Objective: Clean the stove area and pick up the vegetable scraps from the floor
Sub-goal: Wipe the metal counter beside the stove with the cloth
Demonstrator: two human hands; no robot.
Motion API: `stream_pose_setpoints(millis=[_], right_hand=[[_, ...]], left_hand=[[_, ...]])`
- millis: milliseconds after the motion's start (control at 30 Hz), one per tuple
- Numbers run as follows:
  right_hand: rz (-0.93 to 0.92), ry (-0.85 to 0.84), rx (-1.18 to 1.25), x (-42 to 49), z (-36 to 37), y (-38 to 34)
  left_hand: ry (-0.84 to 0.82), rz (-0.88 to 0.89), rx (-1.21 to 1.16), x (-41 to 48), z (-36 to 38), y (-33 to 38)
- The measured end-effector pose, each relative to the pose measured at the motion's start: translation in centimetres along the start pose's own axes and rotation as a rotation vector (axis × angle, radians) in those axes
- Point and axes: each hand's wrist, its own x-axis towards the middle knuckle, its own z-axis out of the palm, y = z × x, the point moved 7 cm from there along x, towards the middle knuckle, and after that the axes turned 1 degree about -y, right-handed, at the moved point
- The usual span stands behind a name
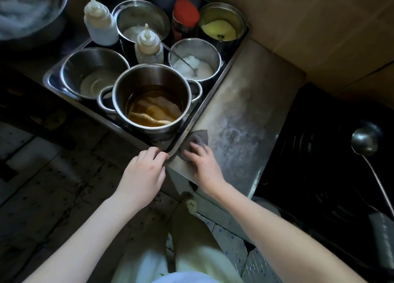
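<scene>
**A:** Where is the cloth?

**B:** The cloth (198, 136) lies on the worktop (245, 112) at its near left corner, tight against the corner of the tray (207, 95). The right hand (204, 167) presses down on it with fingers spread and fairly straight, not bunched round it. That suits wiping a flat steel sheet.

**A:** And the left hand?

**B:** The left hand (145, 172) has its fingers curled over the tray's near corner and grips the rim. Most likely it steadies the tray, or is ready to nudge it aside, so the cloth can reach the seam where tray meets worktop.

**A:** Why steady it?

**B:** The tray is crowded. The pot (147, 128) at its near edge holds brown liquid, and behind it stand bowls (89, 61) and bottles (100, 20). A jolt could slop the liquid over.

**A:** How far along is the job?

**B:** Pale smears and dull patches show across the worktop's middle and far end, so the wiping looks far from finished. The dark wok (319, 155) sits at the worktop's right edge with a ladle (362, 142) over it, well apart from the cloth.

**A:** And the scraps?

**B:** The floor (53, 186) is dark and mottled. A greenish bit (190, 204) shows below the worktop's near edge, but it cannot be told whether it is a scrap or the toe of a shoe. Neither hand is down there, so that part seems not yet begun.
</scene>
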Motion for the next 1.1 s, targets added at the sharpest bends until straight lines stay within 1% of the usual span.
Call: stream_pose_setpoints(millis=[167, 267, 333, 400, 533, 667, 733, 900, 1100], right_hand=[[-0.054, -0.042, -0.006, -2.2, 0.5, -0.1], [-0.074, -0.032, 0.0, -1.8, -0.4, 0.7], [-0.052, -0.011, -0.013, -1.1, -1.1, 2.1], [0.015, 0.029, -0.025, 0.0, -2.3, 4.2], [0.235, 0.142, 0.051, 1.8, -5.2, 9.1], [0.432, 0.232, 0.075, 1.0, -7.3, 13.0], [0.487, 0.258, 0.091, 0.1, -7.8, 14.1], [0.488, 0.267, 0.071, -2.6, -6.7, 13.1], [0.425, 0.176, 0.023, -6.8, -2.9, 9.2]], left_hand=[[-0.004, 0.036, -0.01, 0.5, -0.1, 0.9], [-0.01, 0.057, -0.025, 0.8, -0.1, 1.4], [-0.011, 0.064, -0.041, 1.0, 0.0, 1.7], [-0.013, 0.076, -0.048, 1.3, 0.0, 1.9], [-0.024, 0.085, -0.048, 1.7, 0.2, 2.5], [-0.035, 0.103, -0.054, 2.1, 0.4, 3.4], [-0.035, 0.121, -0.051, 2.4, 0.4, 3.9], [-0.048, 0.162, -0.038, 3.1, 0.8, 4.9], [-0.07, 0.196, -0.024, 3.4, 1.5, 5.8]])
